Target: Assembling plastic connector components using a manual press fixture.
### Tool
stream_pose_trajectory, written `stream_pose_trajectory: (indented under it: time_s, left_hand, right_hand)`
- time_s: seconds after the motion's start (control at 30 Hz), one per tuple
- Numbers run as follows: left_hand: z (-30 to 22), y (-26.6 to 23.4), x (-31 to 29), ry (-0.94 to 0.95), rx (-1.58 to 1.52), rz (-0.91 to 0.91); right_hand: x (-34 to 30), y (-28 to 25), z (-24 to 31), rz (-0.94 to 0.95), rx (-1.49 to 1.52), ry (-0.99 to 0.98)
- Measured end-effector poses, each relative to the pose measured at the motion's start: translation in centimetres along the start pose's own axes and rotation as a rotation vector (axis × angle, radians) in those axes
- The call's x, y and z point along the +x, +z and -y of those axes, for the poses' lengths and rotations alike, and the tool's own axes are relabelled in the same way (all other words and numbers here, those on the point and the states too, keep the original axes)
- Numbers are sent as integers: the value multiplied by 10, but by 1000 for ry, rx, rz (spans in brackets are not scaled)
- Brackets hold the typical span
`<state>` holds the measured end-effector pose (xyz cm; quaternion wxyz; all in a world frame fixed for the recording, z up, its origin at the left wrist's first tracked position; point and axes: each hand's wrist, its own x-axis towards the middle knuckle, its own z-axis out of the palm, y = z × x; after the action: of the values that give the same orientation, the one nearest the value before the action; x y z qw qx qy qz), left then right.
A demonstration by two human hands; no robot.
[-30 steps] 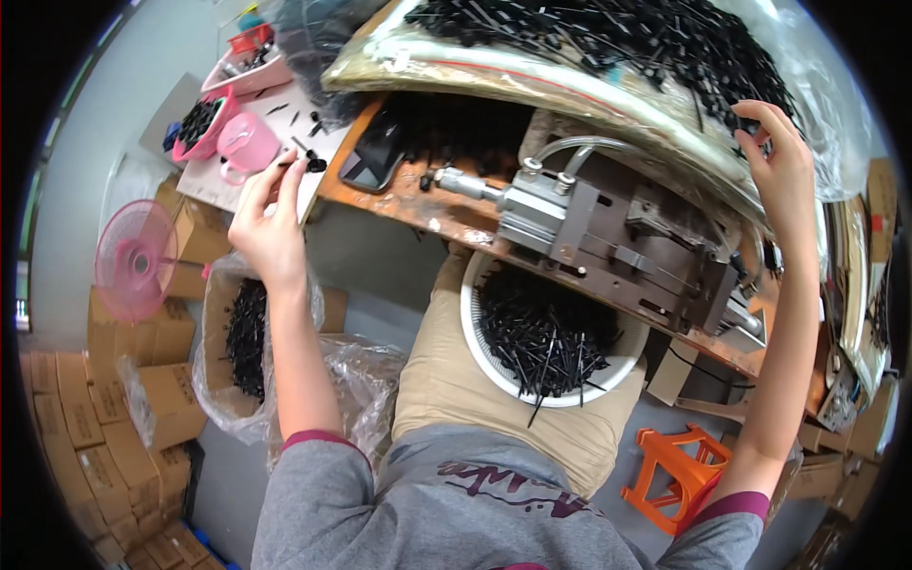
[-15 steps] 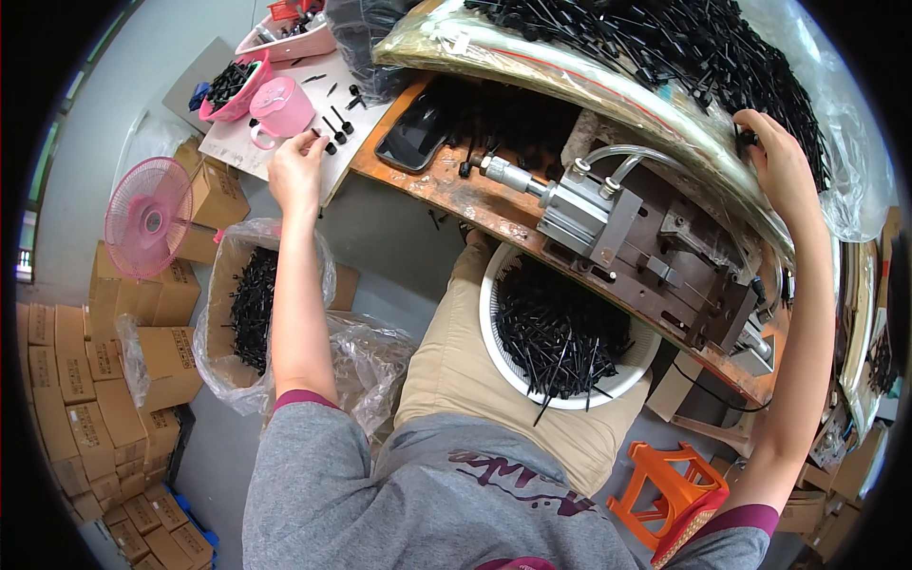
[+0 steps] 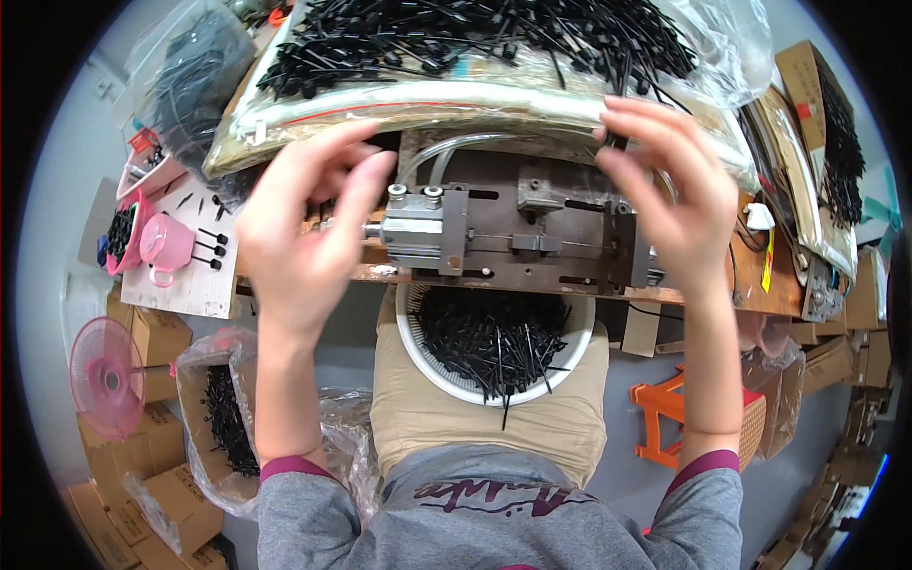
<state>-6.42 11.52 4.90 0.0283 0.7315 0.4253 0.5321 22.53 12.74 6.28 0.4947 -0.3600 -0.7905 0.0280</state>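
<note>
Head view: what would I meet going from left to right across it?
Pink round fan, three thin black round-headed pieces, bare left hand, white round plastic basket, bare right hand, narrow yellow strip.

"What do you count?"
"One left hand point(image 3: 309, 218), one right hand point(image 3: 673, 190)."
"Black-capped rods point(image 3: 219, 251) in the row?"
"Three, plus one pink mug point(image 3: 166, 242)."
"Others?"
"One pink fan point(image 3: 106, 378), one white basket point(image 3: 572, 351), two hose fittings point(image 3: 397, 193)."

wide fisheye head cam looks dn from abv the wearer's lap point(image 3: 408, 408), facing the table point(image 3: 784, 293). hands point(image 3: 306, 223) sit fairly nr the lens; edges bend twd rim.
</note>
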Motion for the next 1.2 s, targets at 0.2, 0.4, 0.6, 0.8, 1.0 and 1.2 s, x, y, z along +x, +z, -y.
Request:
stream_pose_trajectory:
  time_s: [0.2, 0.4, 0.6, 0.8, 1.0, 1.2]
  left_hand:
    - [-30, 56, 24, 197, -68, 148]
    - [-47, 53, -3, 62, -173, 130]
    - [-40, 34, -36, -46, -202, 77]
    - [-41, 26, -61, -128, -277, 38]
    - [-60, 20, -74, -32, -359, 36]
    - [-156, 36, -64, 62, -730, -871]
  right_hand:
    - [-76, 10, 39, 131, -24, 112]
    - [-125, 38, 43, 247, -260, 115]
    - [-119, 47, 49, 334, -407, 149]
    - [-115, 45, 47, 372, -392, 171]
    - [-111, 44, 48, 350, -385, 152]
    - [-111, 44, 49, 409, -380, 204]
